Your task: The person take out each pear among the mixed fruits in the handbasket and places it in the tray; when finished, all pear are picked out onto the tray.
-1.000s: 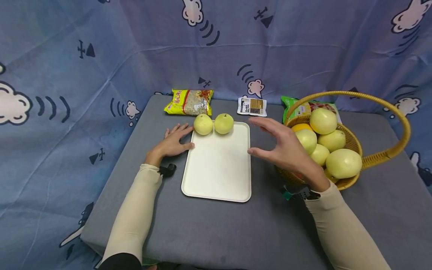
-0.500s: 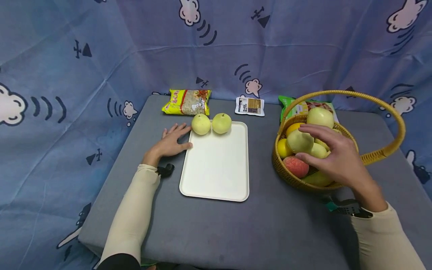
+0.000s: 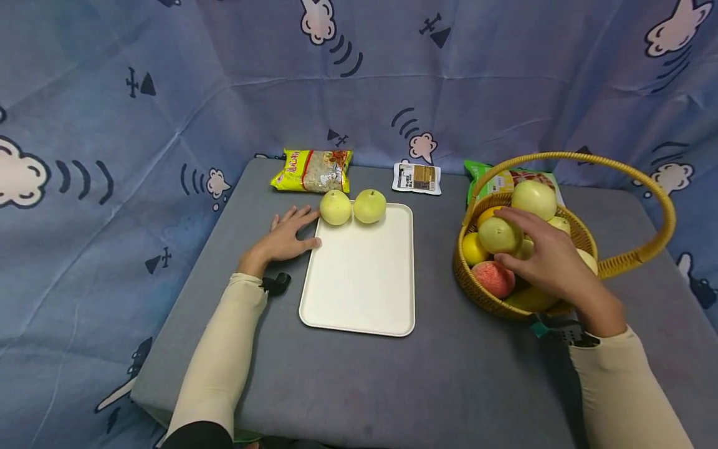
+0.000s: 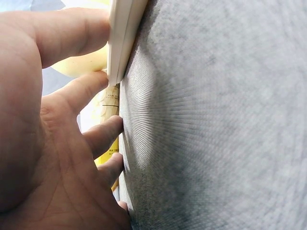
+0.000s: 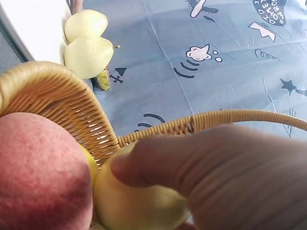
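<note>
My left hand [image 3: 283, 240] lies on the table with its fingers spread, the thumb and index fingertip touching the left edge of a white tray [image 3: 359, 280]. Two yellow-green pears [image 3: 335, 207] sit side by side at the tray's far end. Over on the right, my right hand [image 3: 546, 255] reaches into a wicker basket [image 3: 465, 274] and grips a pear [image 3: 497, 236] between thumb and fingers. In the right wrist view the thumb presses on that pear [image 5: 139, 203], beside a red peach [image 5: 41, 172]. The far fingers are mostly hidden there.
The basket's tall arched handle [image 3: 667, 218] leans out to the right. More pears [image 3: 534, 199], a lemon [image 3: 473, 249] and an orange fruit crowd the basket. A yellow food bag [image 3: 320, 171], a white packet [image 3: 417, 178] and a green bag [image 3: 477, 171] lie along the back.
My right hand has moved right from beside the tray to the basket, and its thumb and fingers have closed round a pear. The left hand has kept its place at the tray.
</note>
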`<move>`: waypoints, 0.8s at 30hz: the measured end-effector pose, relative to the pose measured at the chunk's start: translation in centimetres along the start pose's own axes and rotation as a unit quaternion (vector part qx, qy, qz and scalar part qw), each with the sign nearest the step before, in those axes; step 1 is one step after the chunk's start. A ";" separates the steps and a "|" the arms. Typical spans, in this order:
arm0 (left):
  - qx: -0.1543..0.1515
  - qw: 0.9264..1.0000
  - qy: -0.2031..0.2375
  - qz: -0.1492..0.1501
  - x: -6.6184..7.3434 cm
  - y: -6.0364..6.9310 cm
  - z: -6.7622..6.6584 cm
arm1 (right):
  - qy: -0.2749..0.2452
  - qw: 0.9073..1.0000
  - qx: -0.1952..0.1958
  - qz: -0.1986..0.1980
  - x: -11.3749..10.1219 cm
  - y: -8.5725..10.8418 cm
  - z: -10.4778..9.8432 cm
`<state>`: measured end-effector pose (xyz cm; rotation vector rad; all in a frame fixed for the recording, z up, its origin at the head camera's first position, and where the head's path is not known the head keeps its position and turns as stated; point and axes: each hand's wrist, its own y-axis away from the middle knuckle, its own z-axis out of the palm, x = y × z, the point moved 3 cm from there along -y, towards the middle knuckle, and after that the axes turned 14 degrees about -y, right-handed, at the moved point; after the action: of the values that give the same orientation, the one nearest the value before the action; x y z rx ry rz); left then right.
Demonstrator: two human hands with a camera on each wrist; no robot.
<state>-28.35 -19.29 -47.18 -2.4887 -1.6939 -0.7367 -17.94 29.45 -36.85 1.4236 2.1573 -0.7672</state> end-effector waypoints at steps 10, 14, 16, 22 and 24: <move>0.005 1.000 0.011 0.005 -0.2 -0.2 0.2 | -0.025 0.998 0.055 0.022 0.6 0.0 0.0; 0.003 1.000 0.009 0.006 -0.1 -0.1 0.2 | -0.079 0.993 0.092 0.011 0.0 0.1 -0.2; 0.003 1.000 0.004 0.004 -0.2 -0.2 0.3 | -0.100 0.989 0.104 -0.010 -0.8 0.1 -0.2; 0.003 1.000 -0.004 0.000 -0.2 -0.2 0.2 | -0.135 0.984 0.098 -0.061 -3.5 -0.4 0.4; 0.003 1.000 -0.003 0.000 -0.2 -0.2 0.2 | -0.155 0.983 0.084 -0.058 -4.2 -0.8 1.0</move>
<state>-28.51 -19.32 -47.51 -2.4894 -1.6969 -0.7240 -17.05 25.73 -34.76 1.1699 1.9827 -1.1555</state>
